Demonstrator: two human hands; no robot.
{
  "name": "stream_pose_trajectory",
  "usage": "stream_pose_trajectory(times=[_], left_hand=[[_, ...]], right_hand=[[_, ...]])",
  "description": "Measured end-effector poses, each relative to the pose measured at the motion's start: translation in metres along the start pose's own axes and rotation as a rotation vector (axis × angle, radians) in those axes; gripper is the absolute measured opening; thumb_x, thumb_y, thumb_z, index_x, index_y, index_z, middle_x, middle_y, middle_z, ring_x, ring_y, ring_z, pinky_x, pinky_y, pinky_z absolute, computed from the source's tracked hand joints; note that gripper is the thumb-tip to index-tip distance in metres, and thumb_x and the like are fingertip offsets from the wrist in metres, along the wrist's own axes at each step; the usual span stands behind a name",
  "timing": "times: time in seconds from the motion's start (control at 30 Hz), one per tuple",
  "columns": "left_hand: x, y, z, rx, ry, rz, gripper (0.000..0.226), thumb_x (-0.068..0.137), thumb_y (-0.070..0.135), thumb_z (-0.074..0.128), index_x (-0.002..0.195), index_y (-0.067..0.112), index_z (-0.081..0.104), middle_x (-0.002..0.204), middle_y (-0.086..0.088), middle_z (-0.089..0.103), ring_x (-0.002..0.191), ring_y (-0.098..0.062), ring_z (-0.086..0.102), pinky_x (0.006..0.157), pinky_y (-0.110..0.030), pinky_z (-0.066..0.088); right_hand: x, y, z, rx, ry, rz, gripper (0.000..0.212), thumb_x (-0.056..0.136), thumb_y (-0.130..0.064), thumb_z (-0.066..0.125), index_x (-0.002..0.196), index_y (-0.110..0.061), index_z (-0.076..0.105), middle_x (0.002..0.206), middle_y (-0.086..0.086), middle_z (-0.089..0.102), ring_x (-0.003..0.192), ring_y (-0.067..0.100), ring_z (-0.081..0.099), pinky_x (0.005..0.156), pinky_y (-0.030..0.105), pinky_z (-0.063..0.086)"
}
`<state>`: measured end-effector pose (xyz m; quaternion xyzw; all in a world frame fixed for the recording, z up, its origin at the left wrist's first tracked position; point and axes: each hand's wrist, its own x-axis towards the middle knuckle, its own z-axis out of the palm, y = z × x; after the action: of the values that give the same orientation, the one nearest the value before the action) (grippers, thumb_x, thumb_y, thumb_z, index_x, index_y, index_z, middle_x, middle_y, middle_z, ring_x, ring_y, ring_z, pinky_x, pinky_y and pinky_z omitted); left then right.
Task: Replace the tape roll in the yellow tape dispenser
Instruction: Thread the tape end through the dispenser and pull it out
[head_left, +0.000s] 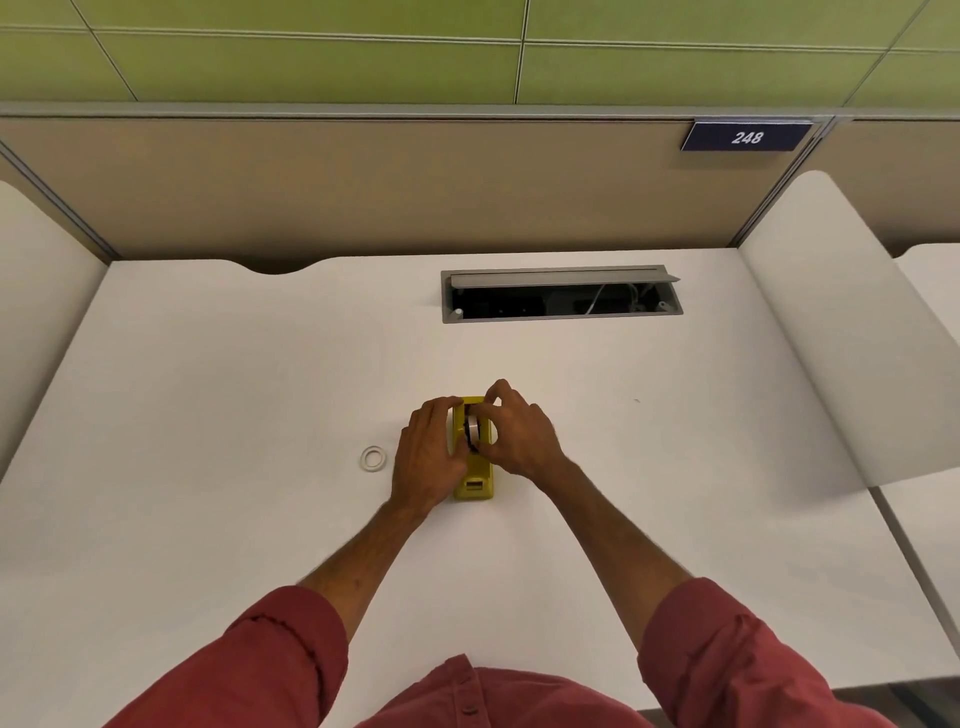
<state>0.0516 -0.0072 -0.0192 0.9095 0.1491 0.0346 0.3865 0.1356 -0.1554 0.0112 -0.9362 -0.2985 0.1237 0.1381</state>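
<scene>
Two hands, left hand (428, 457) and right hand (514, 434), apparently close their grip around a tape roll (474, 427) seated in the yellow tape dispenser (472, 483) at centre frame on the white worktop (208, 389), a spare ring (373, 459) lying just left.

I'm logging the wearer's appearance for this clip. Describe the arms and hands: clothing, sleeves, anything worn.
Both arms wear red shirt sleeves, the left sleeve and right sleeve rolled up to about the elbow, forearms bare. The left hand and right hand are bare: no gloves, watch or rings visible.
</scene>
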Motion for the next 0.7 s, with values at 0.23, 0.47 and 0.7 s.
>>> stream_pose_trajectory(times=[0.23,0.47,0.7], left_hand=[[-0.0037,-0.0032,0.0008,0.030,-0.051,0.027,0.052,0.099,0.026,0.071,0.148,0.025,0.056,0.158,0.005,0.051,0.151,-0.019,0.045,0.125,-0.042,0.043],[-0.0035,-0.0034,0.0001,0.088,-0.061,0.049,0.043,0.105,0.035,0.065,0.147,0.027,0.059,0.161,0.006,0.047,0.149,-0.020,0.047,0.121,-0.043,0.046],[-0.0020,-0.0029,-0.0019,0.085,-0.083,0.033,0.040,0.106,0.036,0.062,0.145,0.026,0.062,0.163,0.005,0.045,0.149,-0.021,0.047,0.122,-0.043,0.047]], right_hand=[[-0.0018,-0.0004,0.0028,-0.039,0.004,-0.006,0.052,0.096,-0.046,0.074,0.144,-0.029,0.067,0.145,-0.002,0.051,0.125,0.022,0.060,0.085,0.038,0.053],[-0.0039,0.0049,-0.0039,0.005,0.054,-0.010,0.037,0.102,-0.043,0.067,0.136,-0.029,0.073,0.135,-0.008,0.064,0.123,0.018,0.065,0.089,0.038,0.048],[-0.0086,-0.0008,0.0007,-0.188,0.085,-0.073,0.039,0.107,-0.053,0.051,0.136,-0.036,0.073,0.138,-0.011,0.065,0.117,0.018,0.069,0.082,0.035,0.047]])
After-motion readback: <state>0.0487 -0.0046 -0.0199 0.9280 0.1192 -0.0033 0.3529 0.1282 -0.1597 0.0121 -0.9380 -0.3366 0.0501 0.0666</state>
